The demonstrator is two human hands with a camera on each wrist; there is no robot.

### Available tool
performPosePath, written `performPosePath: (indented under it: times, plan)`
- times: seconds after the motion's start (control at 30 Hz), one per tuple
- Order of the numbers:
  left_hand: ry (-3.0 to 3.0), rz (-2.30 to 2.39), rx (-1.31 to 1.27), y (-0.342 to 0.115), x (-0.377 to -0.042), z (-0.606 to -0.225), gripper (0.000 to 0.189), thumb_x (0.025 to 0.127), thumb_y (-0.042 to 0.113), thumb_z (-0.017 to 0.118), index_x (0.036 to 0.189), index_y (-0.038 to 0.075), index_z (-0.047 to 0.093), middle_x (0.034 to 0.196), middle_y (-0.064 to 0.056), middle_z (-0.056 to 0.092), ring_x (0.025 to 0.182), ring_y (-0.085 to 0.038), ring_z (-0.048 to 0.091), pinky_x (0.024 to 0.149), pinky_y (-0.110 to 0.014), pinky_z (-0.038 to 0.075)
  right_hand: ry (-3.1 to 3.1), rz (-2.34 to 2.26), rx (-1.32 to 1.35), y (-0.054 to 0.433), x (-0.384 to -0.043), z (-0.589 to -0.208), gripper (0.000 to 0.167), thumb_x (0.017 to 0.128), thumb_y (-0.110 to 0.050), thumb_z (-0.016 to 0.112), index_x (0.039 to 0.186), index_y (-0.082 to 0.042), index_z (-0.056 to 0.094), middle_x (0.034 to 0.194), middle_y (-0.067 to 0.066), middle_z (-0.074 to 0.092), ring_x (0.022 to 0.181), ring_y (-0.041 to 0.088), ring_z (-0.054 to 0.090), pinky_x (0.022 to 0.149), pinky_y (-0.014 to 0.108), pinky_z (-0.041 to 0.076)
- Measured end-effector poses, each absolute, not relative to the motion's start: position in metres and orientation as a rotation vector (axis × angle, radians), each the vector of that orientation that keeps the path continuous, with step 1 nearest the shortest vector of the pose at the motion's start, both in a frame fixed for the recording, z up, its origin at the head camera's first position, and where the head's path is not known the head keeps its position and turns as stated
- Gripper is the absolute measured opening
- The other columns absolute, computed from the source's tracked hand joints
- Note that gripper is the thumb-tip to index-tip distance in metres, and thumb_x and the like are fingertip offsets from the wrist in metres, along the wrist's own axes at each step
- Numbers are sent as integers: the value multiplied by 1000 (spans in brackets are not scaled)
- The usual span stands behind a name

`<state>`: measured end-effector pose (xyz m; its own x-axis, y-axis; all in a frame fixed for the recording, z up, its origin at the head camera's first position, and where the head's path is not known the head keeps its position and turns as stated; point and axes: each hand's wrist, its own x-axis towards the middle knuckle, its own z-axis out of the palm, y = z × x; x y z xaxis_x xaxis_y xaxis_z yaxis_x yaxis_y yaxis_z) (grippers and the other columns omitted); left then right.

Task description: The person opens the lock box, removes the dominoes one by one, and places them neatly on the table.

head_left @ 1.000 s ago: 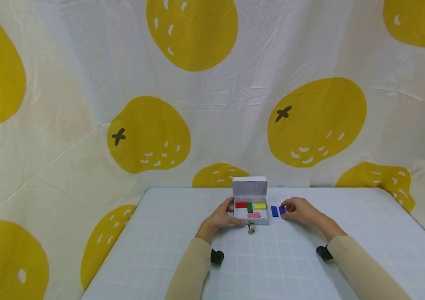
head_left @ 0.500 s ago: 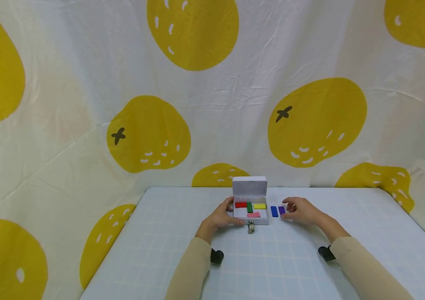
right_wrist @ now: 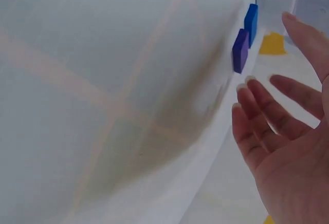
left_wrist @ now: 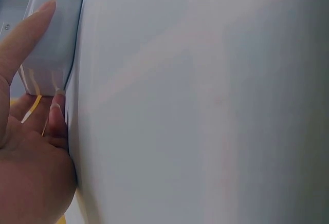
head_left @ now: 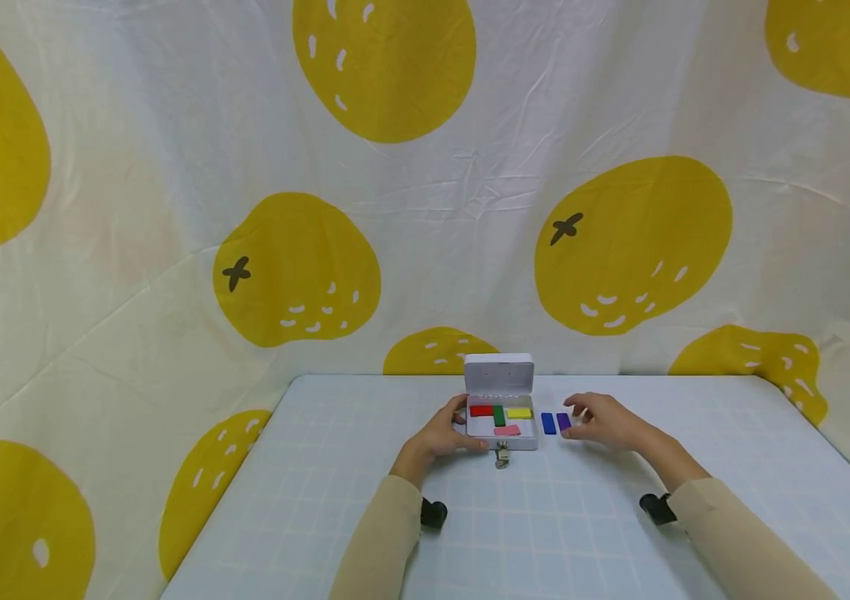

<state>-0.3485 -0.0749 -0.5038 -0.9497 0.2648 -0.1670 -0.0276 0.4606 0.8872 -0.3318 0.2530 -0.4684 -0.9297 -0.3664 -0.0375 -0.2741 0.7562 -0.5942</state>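
Note:
A white metal box [head_left: 481,444] stands with its lid raised. Inside lie a red block [head_left: 482,411], a green block [head_left: 499,415], a yellow block [head_left: 519,412] and a pink block [head_left: 507,430]. My left hand [head_left: 438,436] holds the box's left end, thumb along the front wall [left_wrist: 49,54] and fingers at the side. Right of the box, a blue block [head_left: 548,423] and a purple block [head_left: 563,422] lie side by side. Close beside the purple one is my right hand [head_left: 602,421]; its fingers are spread and hold nothing in the right wrist view.
A small metal latch with a dangling piece [head_left: 502,455] hangs at the box's front. The table [head_left: 530,533] has a pale checked cover. Behind it hangs a white cloth [head_left: 455,250] printed with yellow fruit.
My right hand's fingers have come away from the purple block and opened, and its forearm has shifted slightly right. The left hand has stayed on the box.

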Motion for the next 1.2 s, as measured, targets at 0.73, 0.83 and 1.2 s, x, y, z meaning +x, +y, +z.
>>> performPosePath:
  times: [0.73,0.83,1.2]
  plan:
    - [2404,1516,222,-74,-351,-502,96,72,28,95,153,31,43,133,-1,55,116,-24,48,104,-46,45,2842,-928,-678,223,-324,-457,56,90,-29,80,131,3,62,113,15,66,98,28,59,87,42,54]
    - [2405,1513,239,-75,-351,-502,96,73,27,95,154,29,43,136,-3,54,116,-24,48,105,-46,45,2835,-943,-714,219,-322,-457,55,91,-28,80,131,4,61,114,16,66,96,28,58,84,41,53]
    - [2419,1504,235,-76,-347,-502,94,74,26,94,154,30,42,141,-4,53,118,-24,48,104,-46,46,2784,-1009,-707,197,-318,-455,53,90,-29,80,132,-2,63,115,13,65,100,32,58,86,40,55]
